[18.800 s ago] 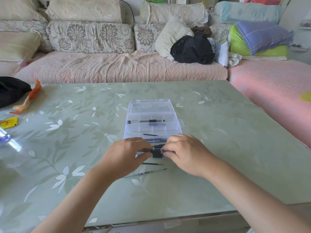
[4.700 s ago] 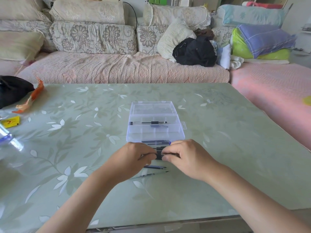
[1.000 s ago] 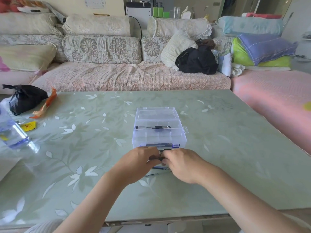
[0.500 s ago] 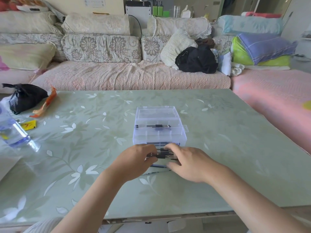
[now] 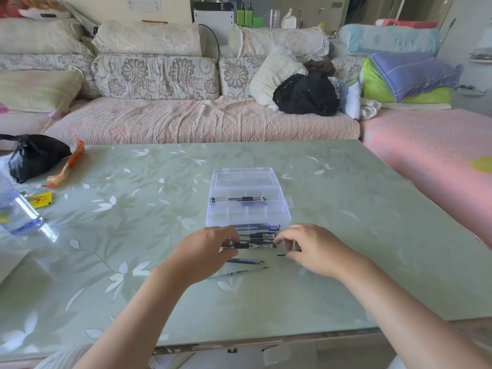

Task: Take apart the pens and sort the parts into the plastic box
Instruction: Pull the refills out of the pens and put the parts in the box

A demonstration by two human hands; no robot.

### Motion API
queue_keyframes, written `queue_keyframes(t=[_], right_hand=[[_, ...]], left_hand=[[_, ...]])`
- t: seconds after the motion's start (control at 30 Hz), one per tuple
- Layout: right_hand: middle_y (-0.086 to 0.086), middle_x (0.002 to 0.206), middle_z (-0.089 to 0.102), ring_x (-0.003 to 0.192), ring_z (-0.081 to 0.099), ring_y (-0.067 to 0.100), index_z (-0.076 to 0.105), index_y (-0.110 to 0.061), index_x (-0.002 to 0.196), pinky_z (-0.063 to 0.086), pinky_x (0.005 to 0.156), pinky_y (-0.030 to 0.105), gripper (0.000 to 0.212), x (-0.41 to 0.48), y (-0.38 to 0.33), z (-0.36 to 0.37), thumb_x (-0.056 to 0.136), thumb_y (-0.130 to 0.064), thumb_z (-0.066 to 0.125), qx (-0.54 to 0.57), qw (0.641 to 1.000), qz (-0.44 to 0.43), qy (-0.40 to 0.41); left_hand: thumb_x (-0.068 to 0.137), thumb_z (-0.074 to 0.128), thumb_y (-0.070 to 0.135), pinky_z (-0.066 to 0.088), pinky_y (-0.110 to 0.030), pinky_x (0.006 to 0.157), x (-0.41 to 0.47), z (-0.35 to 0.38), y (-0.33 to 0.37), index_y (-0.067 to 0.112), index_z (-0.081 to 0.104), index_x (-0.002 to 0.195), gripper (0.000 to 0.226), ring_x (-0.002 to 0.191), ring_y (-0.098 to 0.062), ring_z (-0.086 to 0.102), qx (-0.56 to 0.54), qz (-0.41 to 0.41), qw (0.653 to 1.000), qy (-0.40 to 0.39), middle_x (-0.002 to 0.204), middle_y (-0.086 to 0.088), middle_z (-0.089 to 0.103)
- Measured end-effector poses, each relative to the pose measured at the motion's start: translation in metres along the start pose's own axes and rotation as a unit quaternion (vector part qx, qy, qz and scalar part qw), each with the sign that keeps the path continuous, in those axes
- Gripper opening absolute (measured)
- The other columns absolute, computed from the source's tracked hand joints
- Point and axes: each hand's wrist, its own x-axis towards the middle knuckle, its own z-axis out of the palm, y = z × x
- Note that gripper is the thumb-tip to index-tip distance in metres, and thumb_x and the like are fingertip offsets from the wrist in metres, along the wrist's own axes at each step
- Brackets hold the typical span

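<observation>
Both hands work just in front of the box (image 5: 247,209), low over the table (image 5: 346,235), probably so that any loose part drops within easy reach. The left hand (image 5: 205,251) pinches the end of a pen (image 5: 245,245) between thumb and fingertips, holding it level and crosswise. The right hand (image 5: 311,249) is off that pen, its fingers curled and partly parted, and a small dark piece (image 5: 286,254) shows at its fingertips; whether it grips that piece or merely hovers over it cannot be told. It looks like a tip or short part pulled from the pen.

More pens lie in a row (image 5: 262,237) between the hands, against the box's near wall, close enough to be picked up one after another. Two thin refills (image 5: 246,261) lie on the table nearer the person, apart from the box and not yet sorted. The box stands open with its lid tipped back, and one far compartment holds a few long parts (image 5: 239,199) laid lengthwise, which suits their length.
</observation>
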Motion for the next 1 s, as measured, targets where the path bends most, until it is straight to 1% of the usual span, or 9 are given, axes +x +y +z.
queue_keyframes(t=[0.17,0.33,0.43,0.5,0.57,0.67,0.73,0.87,1.0], right_hand=[[-0.020,0.094,0.058,0.073,0.042,-0.009,0.061,-0.041,0.111,0.034,0.072,0.023,0.029,0.001,-0.001,0.001,0.084,-0.029,0.064,-0.010,1.000,0.000,0.012],[-0.018,0.100,0.058,0.080,0.042,0.001,0.064,-0.038,0.114,0.031,0.072,0.020,0.025,0.001,-0.020,-0.001,0.091,-0.038,0.057,0.000,0.997,-0.036,0.073],[-0.014,0.103,0.057,0.093,0.050,0.008,0.063,-0.037,0.120,0.034,0.076,0.023,0.028,0.001,-0.032,0.003,0.094,-0.039,0.052,0.000,0.997,-0.062,0.047],[-0.010,0.104,0.059,0.099,0.052,0.013,0.066,-0.035,0.116,0.039,0.081,0.028,0.026,0.004,-0.036,0.007,0.097,-0.038,0.048,-0.022,0.996,-0.075,0.032],[-0.009,0.105,0.060,0.101,0.052,0.016,0.068,-0.033,0.112,0.039,0.087,0.032,0.027,0.006,-0.038,0.009,0.098,-0.038,0.046,-0.052,0.995,-0.080,0.034],[-0.009,0.102,0.063,0.099,0.052,0.017,0.069,-0.030,0.106,0.038,0.087,0.033,0.028,0.010,-0.038,0.012,0.099,-0.038,0.043,-0.088,0.992,-0.079,0.047],[-0.008,0.097,0.066,0.095,0.054,0.018,0.069,-0.028,0.100,0.039,0.084,0.033,0.027,0.011,-0.039,0.014,0.098,-0.038,0.044,-0.102,0.990,-0.077,0.060],[-0.007,0.088,0.068,0.090,0.055,0.018,0.072,-0.027,0.092,0.040,0.082,0.033,0.018,0.011,-0.040,0.012,0.091,-0.036,0.056,-0.094,0.989,-0.078,0.083],[-0.011,0.091,0.067,0.089,0.057,0.014,0.072,-0.031,0.095,0.039,0.079,0.030,0.018,0.009,-0.040,0.009,0.085,-0.042,0.062,-0.053,0.991,-0.070,0.103]], left_hand=[[0.090,0.060,0.035,0.042,-0.020,0.065,0.000,0.002,0.002,0.038,0.061,0.102,0.012,0.070,0.003,0.053,-0.005,0.008,1.000,-0.008,0.097,0.018,0.062],[0.090,0.062,0.034,0.042,-0.017,0.067,0.001,0.005,0.006,0.036,0.066,0.103,0.014,0.080,-0.001,0.056,-0.013,0.017,1.000,0.003,0.098,0.018,0.062],[0.089,0.063,0.033,0.043,-0.018,0.067,0.001,0.006,0.009,0.037,0.067,0.101,0.013,0.075,0.002,0.052,-0.015,0.033,0.999,0.015,0.094,0.018,0.061],[0.089,0.063,0.032,0.045,-0.021,0.069,0.001,0.006,0.010,0.037,0.067,0.100,0.012,0.074,0.002,0.051,-0.018,0.039,0.999,0.022,0.092,0.018,0.061],[0.090,0.062,0.032,0.044,-0.021,0.068,0.001,0.005,0.012,0.036,0.067,0.100,0.013,0.075,0.000,0.051,-0.013,0.040,0.999,0.025,0.091,0.018,0.061],[0.091,0.061,0.031,0.041,-0.016,0.066,0.001,0.006,0.011,0.036,0.069,0.101,0.014,0.078,-0.002,0.052,-0.012,0.040,0.999,0.031,0.091,0.017,0.062],[0.093,0.057,0.031,0.043,-0.019,0.067,0.002,0.006,0.011,0.034,0.071,0.100,0.016,0.081,-0.005,0.055,-0.014,0.037,0.999,0.021,0.091,0.015,0.063],[0.096,0.048,0.036,0.051,-0.035,0.072,0.003,0.007,0.010,0.023,0.067,0.087,0.025,0.080,-0.014,0.058,0.005,0.019,1.000,-0.025,0.085,0.007,0.066],[0.096,0.048,0.036,0.050,-0.036,0.071,0.003,0.007,0.011,0.020,0.066,0.085,0.026,0.079,-0.017,0.059,0.003,0.008,1.000,-0.029,0.082,0.004,0.065]])
